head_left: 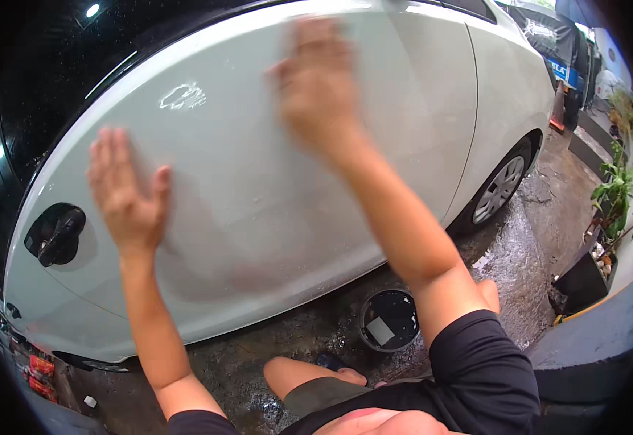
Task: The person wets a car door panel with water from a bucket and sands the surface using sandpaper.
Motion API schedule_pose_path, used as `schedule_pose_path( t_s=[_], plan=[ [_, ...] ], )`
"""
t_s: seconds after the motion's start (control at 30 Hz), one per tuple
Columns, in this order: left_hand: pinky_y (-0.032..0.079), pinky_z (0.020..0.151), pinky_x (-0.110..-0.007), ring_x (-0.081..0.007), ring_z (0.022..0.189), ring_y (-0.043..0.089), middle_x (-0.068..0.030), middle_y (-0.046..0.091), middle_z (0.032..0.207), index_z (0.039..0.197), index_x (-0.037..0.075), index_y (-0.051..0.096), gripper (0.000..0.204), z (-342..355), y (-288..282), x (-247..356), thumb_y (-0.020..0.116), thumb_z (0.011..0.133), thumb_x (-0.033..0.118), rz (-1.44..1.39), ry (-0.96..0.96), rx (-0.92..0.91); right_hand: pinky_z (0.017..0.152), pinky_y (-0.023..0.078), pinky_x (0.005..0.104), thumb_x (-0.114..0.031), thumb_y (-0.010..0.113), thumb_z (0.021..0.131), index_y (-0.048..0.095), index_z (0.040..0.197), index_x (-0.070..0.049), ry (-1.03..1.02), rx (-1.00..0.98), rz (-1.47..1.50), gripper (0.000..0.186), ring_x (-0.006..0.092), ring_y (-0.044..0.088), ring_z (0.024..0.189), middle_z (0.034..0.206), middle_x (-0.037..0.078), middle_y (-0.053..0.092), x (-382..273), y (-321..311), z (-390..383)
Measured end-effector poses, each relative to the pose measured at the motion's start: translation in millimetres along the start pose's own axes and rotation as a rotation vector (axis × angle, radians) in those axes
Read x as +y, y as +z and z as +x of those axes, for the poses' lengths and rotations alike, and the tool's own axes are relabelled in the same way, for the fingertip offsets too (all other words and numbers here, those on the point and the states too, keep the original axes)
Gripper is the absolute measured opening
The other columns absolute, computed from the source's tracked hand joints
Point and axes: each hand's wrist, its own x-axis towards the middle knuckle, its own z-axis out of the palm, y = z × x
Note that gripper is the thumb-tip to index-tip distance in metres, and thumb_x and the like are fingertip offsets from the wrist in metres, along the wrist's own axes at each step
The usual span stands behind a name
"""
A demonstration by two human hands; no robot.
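The side of a white car fills most of the view, with a black door handle at the left. My left hand lies against the door to the right of that handle, fingers stretched out and thumb apart. Farther up and to the right, my right hand is on or just over the panel; motion blurs it, but its fingers look extended and its thumb spread. I make out nothing held in either hand. Between the hands, nearer the upper edge, a shiny wet-looking patch shows on the paint.
A round dark bucket with a pale rectangle in it stands on wet ground by my legs. The car's wheel is to the right. Beyond it are a potted plant, a dark planter and a traffic cone. Red packages lie lower left.
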Motion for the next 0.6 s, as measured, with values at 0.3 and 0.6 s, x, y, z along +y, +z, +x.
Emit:
schedule_pose_path(
  t_s=[0.3,0.6],
  plan=[
    [0.015,0.129,-0.052,-0.0272,0.159,0.026,-0.0064,0.033,0.171,0.164,0.016,0.038,0.086,48,24,39,0.027,0.103,0.075,-0.042,0.172,-0.043,0.125,0.008,0.0670,-0.041,0.043,0.109,0.033,0.163,-0.003,0.305,0.029,-0.009,0.067,0.0366,0.020,0.160,0.170,0.018,0.031,28,-5,-7],
    [0.025,0.126,-0.053,-0.0328,0.148,0.046,-0.0120,0.056,0.154,0.150,0.013,0.057,0.078,38,10,-89,0.039,0.103,0.072,0.083,-0.161,0.034,0.125,0.009,0.0673,-0.038,0.042,0.109,0.033,0.162,-0.005,0.075,-0.040,0.011,0.063,0.0359,0.023,0.159,0.168,0.016,0.034,0,-9,-1]
  ],
)
